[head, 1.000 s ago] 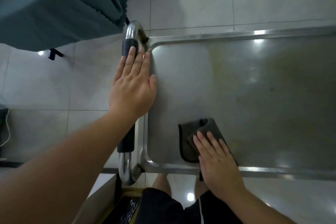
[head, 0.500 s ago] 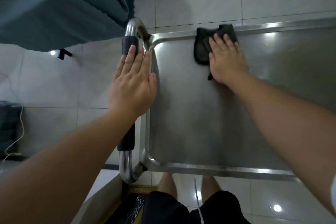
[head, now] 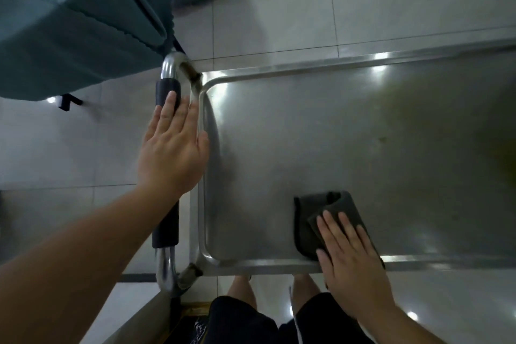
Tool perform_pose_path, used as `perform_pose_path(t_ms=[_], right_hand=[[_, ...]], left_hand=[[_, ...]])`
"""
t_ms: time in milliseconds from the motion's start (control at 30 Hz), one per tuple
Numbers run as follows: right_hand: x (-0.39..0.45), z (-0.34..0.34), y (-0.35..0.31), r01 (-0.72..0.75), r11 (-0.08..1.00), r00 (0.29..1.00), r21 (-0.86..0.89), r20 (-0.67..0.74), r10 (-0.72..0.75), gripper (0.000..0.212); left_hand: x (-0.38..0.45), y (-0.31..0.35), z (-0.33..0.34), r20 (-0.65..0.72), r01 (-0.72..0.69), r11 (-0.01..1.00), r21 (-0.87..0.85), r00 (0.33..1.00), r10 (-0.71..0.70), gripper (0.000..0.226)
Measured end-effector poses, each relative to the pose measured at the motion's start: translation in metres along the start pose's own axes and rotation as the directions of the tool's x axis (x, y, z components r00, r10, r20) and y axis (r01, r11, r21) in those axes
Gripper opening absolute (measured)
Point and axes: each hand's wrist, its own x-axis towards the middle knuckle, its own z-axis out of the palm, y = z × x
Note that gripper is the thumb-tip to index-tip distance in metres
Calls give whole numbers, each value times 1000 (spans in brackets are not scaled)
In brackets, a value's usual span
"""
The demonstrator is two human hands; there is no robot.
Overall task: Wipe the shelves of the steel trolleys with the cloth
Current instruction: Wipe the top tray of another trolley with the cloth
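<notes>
Since half a second ago our right hand (head: 352, 265) has dragged the folded dark grey cloth (head: 321, 218) from the far rim of the shelf back to the near rim, where it now lies flat on the steel just inside the raised lip. Fingers are straight and together, pressing down on the cloth rather than curling round it. We judge the cloth light, soft and floppy, likely to bunch or slide out under a flat palm on such a slick surface, so pinning its middle with spread fingers seems the safest hold. Further out, our left hand (head: 174, 148) lies flat with straight fingers on the black foam sleeve of the chrome trolley handle (head: 167, 92), unmoved. Beyond stretches the shiny steel trolley shelf (head: 349, 131), then the teal fabric cover (head: 78, 31).
</notes>
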Motion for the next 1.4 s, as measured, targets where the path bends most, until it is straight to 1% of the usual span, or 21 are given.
perform_pose_path(t_ms=[67, 167, 233, 333, 400, 467, 533, 600, 700, 767, 833, 933, 1000, 1033, 1100, 1133, 1200, 1267, 1333, 1400], right_hand=[[-15, 5, 7, -10, 1000, 1000, 2, 30, 10, 65], [25, -6, 12, -16, 1000, 1000, 7, 14, 16, 65], [71, -19, 15, -48, 999, 998, 18, -29, 48, 65], [158, -51, 25, -138, 988, 986, 64, -81, 143, 68], [220, -75, 36, -181, 981, 980, 74, -71, 187, 72], [272, -98, 48, -185, 981, 981, 58, -55, 188, 76], [303, -112, 55, -176, 984, 984, 27, -37, 176, 78], [307, -115, 55, -170, 985, 985, 10, -23, 170, 78], [268, -102, 50, -158, 987, 987, 23, -20, 159, 76], [209, -87, 50, -123, 992, 992, 28, -32, 124, 73], [130, -64, 54, -96, 995, 994, 37, -44, 97, 70], [7, -23, 67, -71, 997, 997, -15, -17, 70, 68], [-40, -9, 76, -55, 997, 998, -48, 40, 57, 69], [-45, -7, 80, -41, 998, 997, -50, 58, 44, 68], [-27, -12, 85, -32, 999, 998, -30, 55, 34, 67], [-7, -18, 87, -45, 999, 999, -11, 29, 45, 66], [46, -33, 93, -96, 995, 994, 25, -52, 97, 66], [109, -54, 101, -156, 986, 982, 50, -97, 160, 68], [172, -77, 113, -215, 975, 970, 57, -108, 220, 72], [229, -99, 127, -262, 964, 961, 39, -83, 264, 76]], left_hand=[[-1, 0, -1, 3, -10, 1000, 15, 1000, 10, 66], [-1, 3, -2, 11, -26, 999, 35, 1000, 26, 67], [-1, 2, -2, 2, -19, 999, 45, 1000, 19, 68], [1, 0, -1, -5, -24, 998, 62, 1000, 24, 67], [2, 1, 0, -11, -21, 997, 78, 1000, 22, 68], [3, 2, 1, -18, -12, 995, 94, 1000, 14, 68], [4, 3, 1, -22, -2, 995, 98, 1000, 4, 68], [3, 3, 0, -7, 5, 996, 93, 1000, -5, 67], [0, 6, -3, 4, 30, 997, 68, 1000, -31, 66], [-1, 7, -5, 16, 34, 998, 55, 999, -35, 66], [-1, 8, -8, 22, 32, 999, 42, 999, -32, 65], [-1, 8, -9, 31, 22, 1000, 22, 999, -23, 66], [0, 11, -9, 34, 31, 999, 17, 999, -32, 67], [0, 12, -9, 34, 38, 999, 19, 999, -38, 67], [1, 13, -10, 33, 36, 999, 21, 999, -37, 67], [1, 13, -10, 31, 32, 999, 20, 999, -33, 67], [1, 14, -9, 26, 38, 999, 14, 999, -38, 67], [1, 13, -8, 24, 45, 999, 8, 999, -45, 66], [1, 13, -8, 23, 43, 999, 6, 999, -43, 64], [2, 11, -7, 27, 45, 999, 16, 999, -45, 64]])
